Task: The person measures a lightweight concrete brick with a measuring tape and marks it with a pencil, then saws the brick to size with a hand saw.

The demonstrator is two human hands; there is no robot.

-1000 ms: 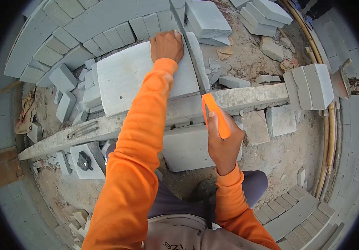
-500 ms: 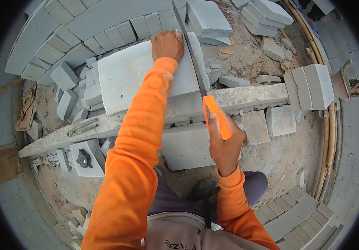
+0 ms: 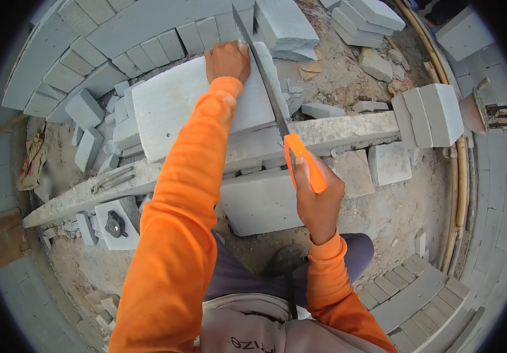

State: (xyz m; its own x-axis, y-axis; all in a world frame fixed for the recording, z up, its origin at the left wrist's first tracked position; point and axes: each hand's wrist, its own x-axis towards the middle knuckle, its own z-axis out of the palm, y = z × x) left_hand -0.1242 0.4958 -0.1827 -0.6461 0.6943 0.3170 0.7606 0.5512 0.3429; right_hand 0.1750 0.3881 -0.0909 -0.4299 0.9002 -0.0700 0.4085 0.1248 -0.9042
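Note:
My left hand (image 3: pixel 228 61) presses on the far part of a pale grey lightweight block (image 3: pixel 171 112), its fingers curled over the far edge. My right hand (image 3: pixel 322 203) is wrapped around the orange handle (image 3: pixel 304 163) of a hand saw (image 3: pixel 265 82). The saw's blade runs across the block near its right end, just right of my left hand, and points away from me. A narrow strip of block (image 3: pixel 271 70) shows right of the blade. The block rests over a long concrete beam (image 3: pixel 336 130); how deep the blade sits is hard to see.
Stacked blocks (image 3: pixel 286 26) stand beyond the saw tip, with rows of cut pieces (image 3: pixel 142 59) behind. Offcuts lie at left. A black round tool (image 3: pixel 115 225) sits on a small block. Several slabs (image 3: pixel 427 116) lean at the beam's right end, beside bamboo poles (image 3: pixel 460 188).
The view has shifted slightly, so the scene sits a little further left. The saw appears drawn back slightly toward me against the block. My left hand keeps its place on the block.

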